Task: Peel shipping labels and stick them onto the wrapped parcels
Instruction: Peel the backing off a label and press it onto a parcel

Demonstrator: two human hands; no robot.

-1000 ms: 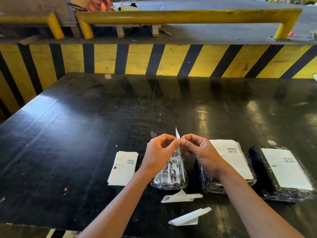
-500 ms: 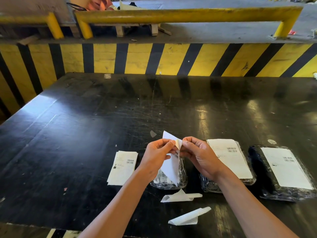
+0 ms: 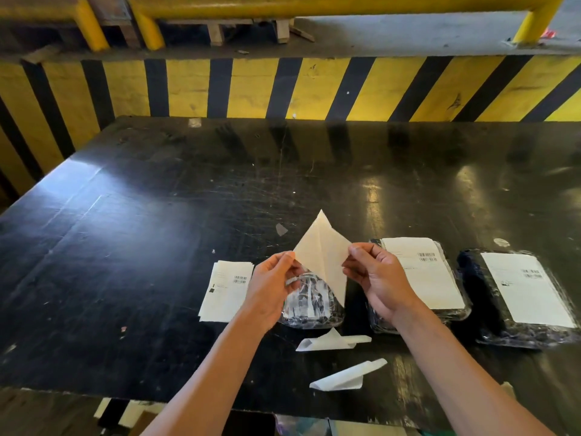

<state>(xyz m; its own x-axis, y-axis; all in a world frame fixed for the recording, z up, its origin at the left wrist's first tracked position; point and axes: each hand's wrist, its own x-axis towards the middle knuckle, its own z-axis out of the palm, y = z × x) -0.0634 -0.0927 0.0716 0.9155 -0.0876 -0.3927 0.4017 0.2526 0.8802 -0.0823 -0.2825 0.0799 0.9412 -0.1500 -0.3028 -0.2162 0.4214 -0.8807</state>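
Label (image 3: 320, 256) now splitting wide from its backing, up from a closed pinch a second ago; my left hand (image 3: 272, 287) and right hand (image 3: 375, 278) each pinch a sheet above the unlabelled parcel (image 3: 309, 306). Sticking comes next.

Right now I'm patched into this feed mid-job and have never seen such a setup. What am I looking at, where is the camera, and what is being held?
There is no machine here: a person works with bare hands, and the one camera sits on their head, looking forward and down. The left hand and right hand each pinch a side of a label, pulling it apart from its backing in the air above an unlabelled parcel. On the black table, a label stack lies left of that parcel. Right of it lie two labelled parcels. Two backing scraps lie near the front edge. Behind stands a striped barrier.
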